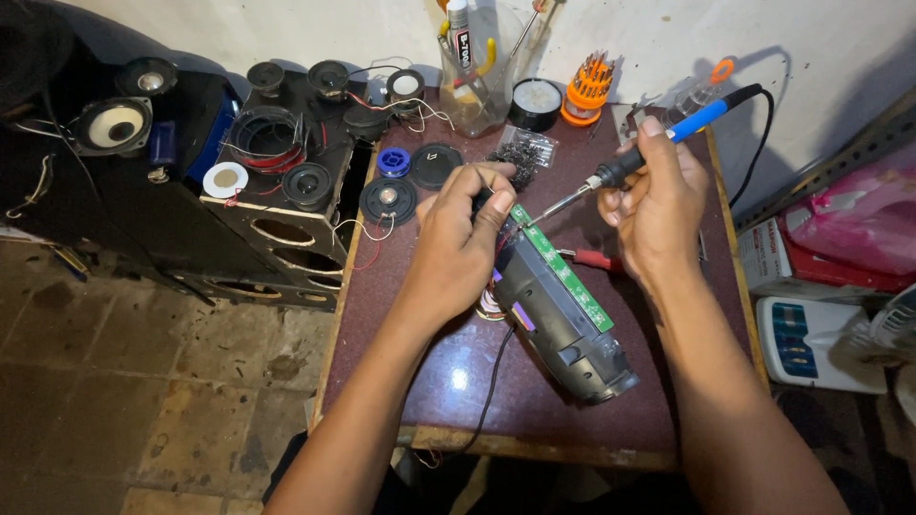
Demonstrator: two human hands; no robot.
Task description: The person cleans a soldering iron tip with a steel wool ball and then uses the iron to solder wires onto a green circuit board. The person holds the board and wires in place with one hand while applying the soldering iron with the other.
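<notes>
My left hand (458, 243) grips the far end of a black portable speaker housing (563, 329) that lies tilted on a dark red table (429, 381). A long green circuit board (563, 272) runs along the housing's upper side. My right hand (658, 205) holds a soldering iron with a blue and black handle (687, 119), its metal tip (534, 219) touching the far end of the board beside my left fingers. A black cable (491, 391) runs from the housing toward the table's near edge.
Loose round speaker drivers (388, 200) and a blue solder spool (393, 160) lie at the table's back left. A clear jar of tools (477, 86), a black round tin (536, 103) and an orange screwdriver set (587, 91) stand along the wall. Black speaker cabinets (277, 191) stand left; boxes and bags right.
</notes>
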